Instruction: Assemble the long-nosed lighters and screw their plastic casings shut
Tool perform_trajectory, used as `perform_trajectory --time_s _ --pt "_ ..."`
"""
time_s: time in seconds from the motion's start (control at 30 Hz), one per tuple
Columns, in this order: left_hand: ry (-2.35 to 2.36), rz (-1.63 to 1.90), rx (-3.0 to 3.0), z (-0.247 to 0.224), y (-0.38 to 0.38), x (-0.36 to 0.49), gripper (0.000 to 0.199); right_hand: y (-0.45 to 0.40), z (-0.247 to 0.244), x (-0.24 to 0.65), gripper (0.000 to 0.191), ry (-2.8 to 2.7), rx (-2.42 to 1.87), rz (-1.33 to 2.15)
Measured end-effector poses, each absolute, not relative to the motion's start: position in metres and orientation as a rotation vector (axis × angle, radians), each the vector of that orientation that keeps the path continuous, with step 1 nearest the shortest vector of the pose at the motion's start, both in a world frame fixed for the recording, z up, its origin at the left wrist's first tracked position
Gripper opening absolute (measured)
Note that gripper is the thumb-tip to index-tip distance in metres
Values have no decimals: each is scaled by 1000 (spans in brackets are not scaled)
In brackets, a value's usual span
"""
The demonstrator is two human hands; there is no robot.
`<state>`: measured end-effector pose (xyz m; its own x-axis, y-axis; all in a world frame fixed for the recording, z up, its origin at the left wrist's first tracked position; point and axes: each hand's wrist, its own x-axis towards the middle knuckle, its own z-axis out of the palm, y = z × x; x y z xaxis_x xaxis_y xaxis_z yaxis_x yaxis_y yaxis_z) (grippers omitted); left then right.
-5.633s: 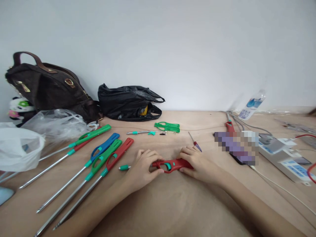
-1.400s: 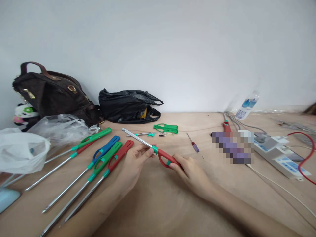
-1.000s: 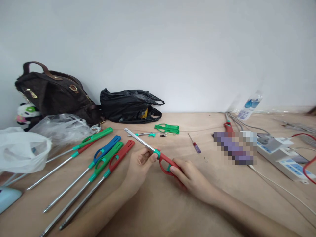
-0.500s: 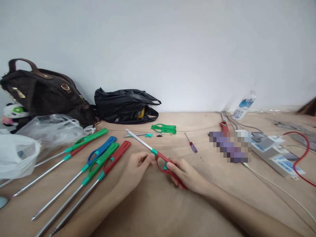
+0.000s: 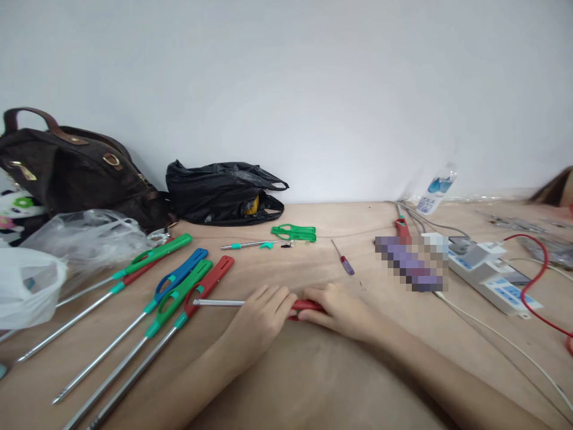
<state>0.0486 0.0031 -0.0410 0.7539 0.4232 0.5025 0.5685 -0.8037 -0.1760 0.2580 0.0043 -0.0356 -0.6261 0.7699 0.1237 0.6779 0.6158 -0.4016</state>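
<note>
Both my hands grip a red long-necked lighter (image 5: 308, 305) close above the table. My left hand (image 5: 264, 316) wraps over the part where the metal tube meets the handle, and the silver tube sticks out to the left. Around the red handle my right hand (image 5: 342, 313) is closed, its thumb along the near side; the trigger is mostly covered. Left of my hands lie several assembled lighters, among them a red one (image 5: 217, 278), a green one (image 5: 192, 286) and a blue one (image 5: 188, 269). Behind them rests an opened green lighter shell (image 5: 293, 232) beside a loose tube (image 5: 244, 245) and small parts.
A screwdriver (image 5: 343, 258) and a tiny wire-like piece (image 5: 362, 286) lie beyond my right hand. Farther right are a power strip (image 5: 487, 275), cables and a bottle (image 5: 436, 188). A black plastic bag (image 5: 219, 194) and a dark handbag (image 5: 85, 170) stand at the back left.
The red lighter has turned from slanting to nearly level, its tip swinging left and nearer. My left hand has gone from fingertips beside the neck to wrapping over it.
</note>
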Motion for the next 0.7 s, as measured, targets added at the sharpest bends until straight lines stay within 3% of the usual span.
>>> perform_trajectory --time_s 0.3,0.5,0.7 --pt "-833 -662 -2486 -30 18 30 32 25 -35 285 1 -2337 -1097 576" --pt "-750 -782 -2568 -40 8 42 29 20 -42 277 6 -2430 -1041 374" --pt "-676 -659 -2594 -52 12 41 30 25 -29 285 12 -2439 -1130 546"
